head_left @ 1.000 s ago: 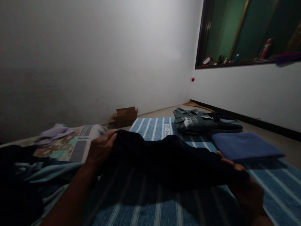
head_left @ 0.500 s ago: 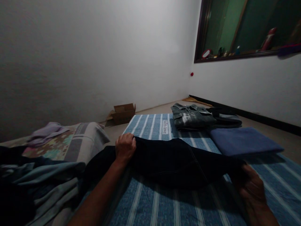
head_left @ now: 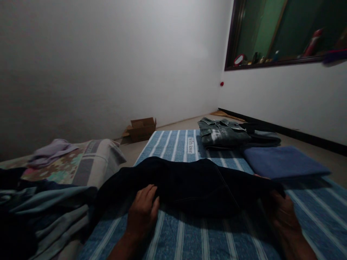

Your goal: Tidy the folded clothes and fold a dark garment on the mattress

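A dark garment (head_left: 195, 184), nearly black with lines of pale stitching, stretches across the blue striped bed cover (head_left: 179, 231). Too dark to tell its exact kind. My left hand (head_left: 143, 209) rests at its near edge, left of the middle, with fingers lightly bent and the thumb apart. Around the garment's right end my right hand (head_left: 282, 209) is closed; some fingertips show at the far edge and the rest are hidden by cloth.
Behind the garment lie a folded grey-green shirt or jacket (head_left: 223, 133) and a folded blue cloth (head_left: 287, 162). Piled clothes (head_left: 51, 209) fill the left side, near a patterned blanket (head_left: 67, 162). A cardboard box (head_left: 142, 129) stands by the wall.
My left hand has let go of the garment's far edge and moved down to the near edge. The right hand has stayed at the right end, shifting slightly.
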The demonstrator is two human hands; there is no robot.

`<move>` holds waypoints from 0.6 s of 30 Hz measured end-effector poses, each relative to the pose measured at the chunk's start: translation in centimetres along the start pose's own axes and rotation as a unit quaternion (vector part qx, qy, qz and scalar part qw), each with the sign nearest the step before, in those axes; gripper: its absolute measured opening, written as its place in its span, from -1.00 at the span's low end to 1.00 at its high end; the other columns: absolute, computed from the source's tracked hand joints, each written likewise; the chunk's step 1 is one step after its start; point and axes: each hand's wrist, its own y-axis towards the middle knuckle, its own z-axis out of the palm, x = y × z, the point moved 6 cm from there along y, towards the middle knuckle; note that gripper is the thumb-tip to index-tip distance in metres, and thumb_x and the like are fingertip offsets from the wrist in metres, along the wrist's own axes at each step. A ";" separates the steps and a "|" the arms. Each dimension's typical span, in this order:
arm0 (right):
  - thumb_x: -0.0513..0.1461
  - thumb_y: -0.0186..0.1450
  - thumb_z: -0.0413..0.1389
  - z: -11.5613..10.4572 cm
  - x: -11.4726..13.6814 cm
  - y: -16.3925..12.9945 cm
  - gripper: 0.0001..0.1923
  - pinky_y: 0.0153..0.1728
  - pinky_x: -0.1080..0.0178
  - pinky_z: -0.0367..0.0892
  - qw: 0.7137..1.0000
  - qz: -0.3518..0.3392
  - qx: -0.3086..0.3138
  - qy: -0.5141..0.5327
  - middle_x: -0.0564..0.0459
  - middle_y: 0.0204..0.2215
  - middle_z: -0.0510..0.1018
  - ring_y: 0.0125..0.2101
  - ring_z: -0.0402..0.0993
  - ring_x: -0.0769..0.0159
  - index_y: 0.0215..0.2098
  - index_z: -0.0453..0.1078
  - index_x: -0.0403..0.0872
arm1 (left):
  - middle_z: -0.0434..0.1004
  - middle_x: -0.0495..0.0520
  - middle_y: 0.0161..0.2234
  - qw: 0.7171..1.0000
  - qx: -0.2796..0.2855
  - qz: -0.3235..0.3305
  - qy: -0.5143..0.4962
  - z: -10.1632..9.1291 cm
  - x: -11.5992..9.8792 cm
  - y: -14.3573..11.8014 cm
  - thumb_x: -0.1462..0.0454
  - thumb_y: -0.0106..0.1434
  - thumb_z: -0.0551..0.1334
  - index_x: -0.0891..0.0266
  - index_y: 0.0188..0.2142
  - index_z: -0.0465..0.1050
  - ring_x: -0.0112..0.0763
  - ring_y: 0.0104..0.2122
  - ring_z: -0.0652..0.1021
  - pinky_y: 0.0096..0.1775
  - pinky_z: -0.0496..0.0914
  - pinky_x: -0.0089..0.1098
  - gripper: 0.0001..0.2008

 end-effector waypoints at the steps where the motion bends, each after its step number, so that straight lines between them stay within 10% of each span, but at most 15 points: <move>1: -0.15 -0.01 0.32 0.1 0.1 -0.2 -0.58 -0.20 0.31 0.46 1.000 -0.002 0.005 -0.009 0.05 -0.18 0.60 -0.16 0.52 0.18 -0.16 0.50 -0.05 | 0.48 0.20 -0.08 1.000 0.006 -0.016 0.011 0.4 0.7 -0.4 0.26 0.25 0.06 0.20 -0.04 0.39 -0.13 -0.06 0.47 -0.03 0.41 -0.14 -0.69; 8: -0.24 -0.14 0.38 0.1 -0.6 -0.5 -0.34 -0.28 0.20 0.50 0.999 0.025 0.005 -0.038 0.04 -0.20 0.61 -0.19 0.54 0.06 -0.04 0.46 -0.04 | 0.38 0.25 0.02 0.997 0.047 -0.030 0.047 2.4 2.5 -1.5 0.28 0.21 0.08 0.23 0.19 0.16 -0.10 0.03 0.40 0.03 0.35 -0.14 -0.47; 18: -0.23 -0.15 0.34 -2.6 -1.3 0.9 -0.71 -0.55 0.28 0.46 0.997 -0.004 -0.064 -0.037 0.14 -0.50 0.60 -0.53 0.52 0.23 -0.42 0.47 -0.03 | 0.20 0.29 0.12 0.985 0.137 -0.073 0.079 2.6 1.6 0.4 0.28 0.10 0.15 0.21 0.33 -0.25 -0.01 0.08 0.29 -0.04 0.30 -0.15 -0.14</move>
